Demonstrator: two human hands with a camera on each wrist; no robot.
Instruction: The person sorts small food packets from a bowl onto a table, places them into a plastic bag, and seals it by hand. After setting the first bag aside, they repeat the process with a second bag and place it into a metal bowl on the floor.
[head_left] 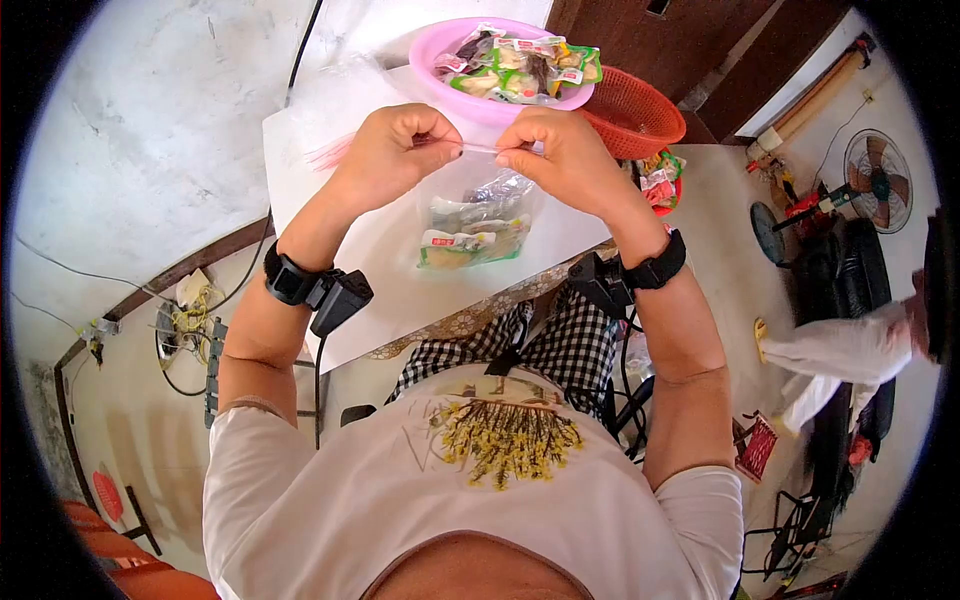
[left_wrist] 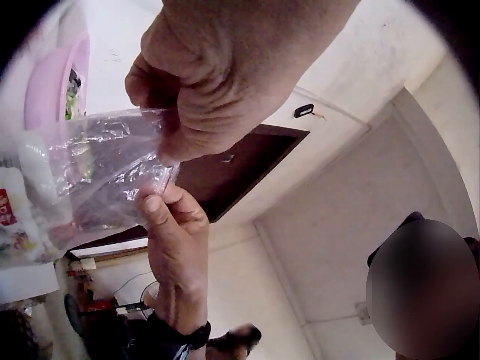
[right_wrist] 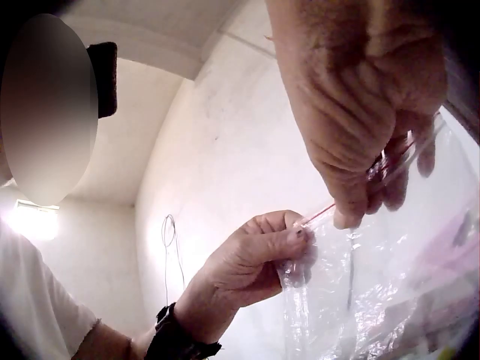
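Note:
A clear plastic bag (head_left: 478,205) with a red line along its top edge hangs between both hands, above the white table. Small green-and-white food packets (head_left: 470,245) lie in its lower part. My left hand (head_left: 395,155) pinches the top edge at one end between thumb and fingers; my right hand (head_left: 560,155) pinches it at the other. In the left wrist view, the bag (left_wrist: 97,165) stretches away from the left hand (left_wrist: 217,82) and the right hand (left_wrist: 176,240). The right wrist view shows the red strip between the left hand (right_wrist: 255,259) and right hand (right_wrist: 367,97).
Behind the hands, a pink basin (head_left: 430,75) holds several food packets, with a red basket (head_left: 650,115) beside it. Another container with packets (head_left: 660,185) is below that basket. Empty clear bags with red edges (head_left: 325,153) lie on the white table (head_left: 340,260) at the left.

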